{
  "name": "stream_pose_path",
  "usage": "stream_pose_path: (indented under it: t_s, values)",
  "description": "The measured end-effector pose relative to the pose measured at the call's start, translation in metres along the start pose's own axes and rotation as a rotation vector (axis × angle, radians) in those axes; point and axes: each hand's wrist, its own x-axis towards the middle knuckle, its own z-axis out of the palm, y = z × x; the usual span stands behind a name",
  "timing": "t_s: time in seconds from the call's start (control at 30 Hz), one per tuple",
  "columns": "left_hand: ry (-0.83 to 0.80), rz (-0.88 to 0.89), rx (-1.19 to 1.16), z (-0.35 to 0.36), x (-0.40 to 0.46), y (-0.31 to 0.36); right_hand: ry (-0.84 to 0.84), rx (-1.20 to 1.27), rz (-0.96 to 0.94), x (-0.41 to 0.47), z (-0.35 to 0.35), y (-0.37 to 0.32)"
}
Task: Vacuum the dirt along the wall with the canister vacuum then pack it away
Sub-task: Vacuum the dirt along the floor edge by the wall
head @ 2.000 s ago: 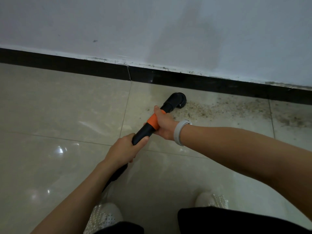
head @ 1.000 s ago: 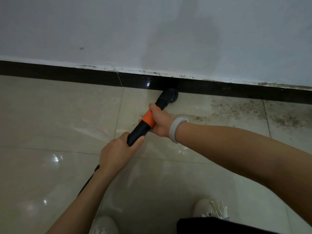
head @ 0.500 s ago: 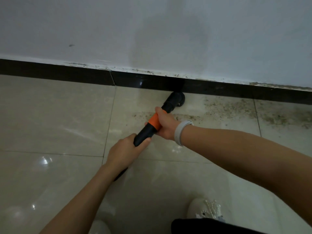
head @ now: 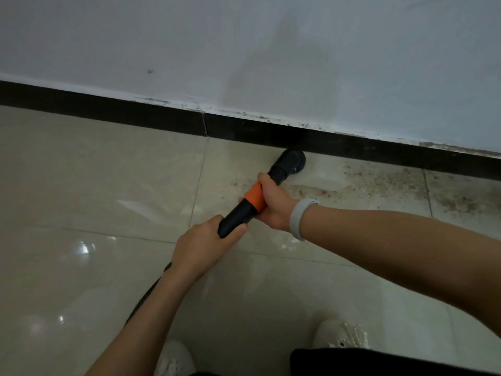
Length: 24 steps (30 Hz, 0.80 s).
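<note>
Right of the nozzle (head: 291,162) lies the dirt (head: 393,183); both hands clamp the wand (head: 245,207), right hand (head: 272,206) nearer, left hand (head: 203,244) behind.

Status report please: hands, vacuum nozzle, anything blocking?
Left hand and right hand both grip the wand. Brush nozzle on the floor at the baseboard. Dirt remains to its right. Nothing blocking.
</note>
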Motion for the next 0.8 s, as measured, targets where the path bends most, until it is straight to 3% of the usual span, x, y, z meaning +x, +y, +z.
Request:
stream_pose_path:
  t_s: [0.17, 0.4, 0.8]
  values:
    - [0.115, -0.164, -0.209, -0.023, -0.029, -0.056, -0.115, -0.146, 0.009, -0.002, 0.073, 0.036]
    - [0.172, -0.298, -0.457, -0.033, -0.076, -0.114, -0.096, -0.241, -0.009, -0.007, 0.136, 0.099]
    - [0.038, -0.219, -0.426, -0.023, -0.076, -0.107, -0.009, -0.092, -0.052, -0.014, 0.101, 0.105]
